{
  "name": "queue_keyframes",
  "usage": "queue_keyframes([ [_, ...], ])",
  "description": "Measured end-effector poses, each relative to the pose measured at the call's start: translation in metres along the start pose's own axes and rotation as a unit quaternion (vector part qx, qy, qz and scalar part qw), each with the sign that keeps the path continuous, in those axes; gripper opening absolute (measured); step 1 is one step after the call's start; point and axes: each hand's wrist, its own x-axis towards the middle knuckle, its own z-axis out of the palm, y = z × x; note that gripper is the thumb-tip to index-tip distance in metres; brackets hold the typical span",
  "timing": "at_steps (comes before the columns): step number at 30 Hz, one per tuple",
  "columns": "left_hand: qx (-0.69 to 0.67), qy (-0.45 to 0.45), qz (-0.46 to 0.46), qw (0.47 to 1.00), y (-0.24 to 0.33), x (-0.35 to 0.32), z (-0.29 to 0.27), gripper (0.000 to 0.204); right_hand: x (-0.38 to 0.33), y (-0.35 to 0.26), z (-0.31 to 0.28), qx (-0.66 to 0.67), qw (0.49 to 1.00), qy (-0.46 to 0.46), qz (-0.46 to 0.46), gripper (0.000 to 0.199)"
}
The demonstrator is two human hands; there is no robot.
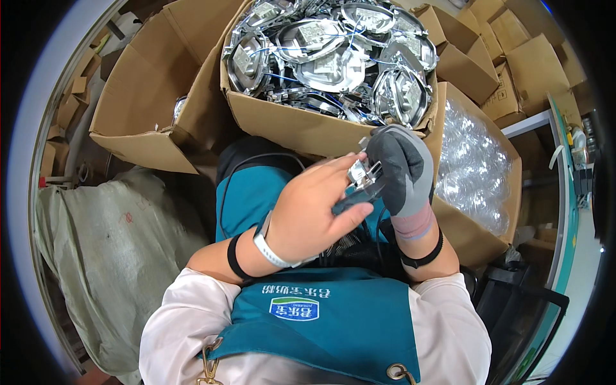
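Note:
In front of my lap, my bare left hand (pixel 314 205) presses its fingertips against a small shiny metal part (pixel 363 174) with thin prongs. Its thumb lies along a dark, smooth piece (pixel 359 197) below the prongs; whether the two are joined I cannot tell. Closed around the other side of the metal part is my right hand (pixel 403 168), in a grey and black glove. Just beyond both hands stands a cardboard box (pixel 289 122), heaped with round silvery metal units (pixel 330 67) that carry white labels and blue wires.
To the left is an open cardboard box (pixel 138 109) with a shiny piece inside. Another box at the right holds clear plastic pieces (pixel 471 167). A pale green woven sack (pixel 122 256) slumps at my left. More cartons (pixel 532 70) are stacked at the back right.

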Motion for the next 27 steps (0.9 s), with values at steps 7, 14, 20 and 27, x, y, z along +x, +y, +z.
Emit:
queue_keyframes([
  [7, -0.01, -0.054, -0.075, 0.996, 0.009, 0.005, -0.005, 0.038, 0.001, 0.006, -0.005, -0.056, 0.998, -0.021, 0.019, 0.02],
  [14, -0.197, 0.063, -0.097, 0.974, -0.006, 0.007, -0.01, 0.028, -0.007, 0.003, 0.003, -0.16, 0.985, 0.028, -0.058, 0.039],
  [20, -0.337, 0.131, -0.094, 0.928, 0.0, 0.006, -0.016, 0.074, -0.012, 0.002, 0.025, -0.231, 0.953, -0.031, -0.193, 0.111],
  [27, -0.312, 0.117, -0.066, 0.94, 0.008, 0.018, -0.015, 0.127, -0.005, -0.018, 0.031, -0.05, 0.977, -0.181, -0.097, 0.085],
])
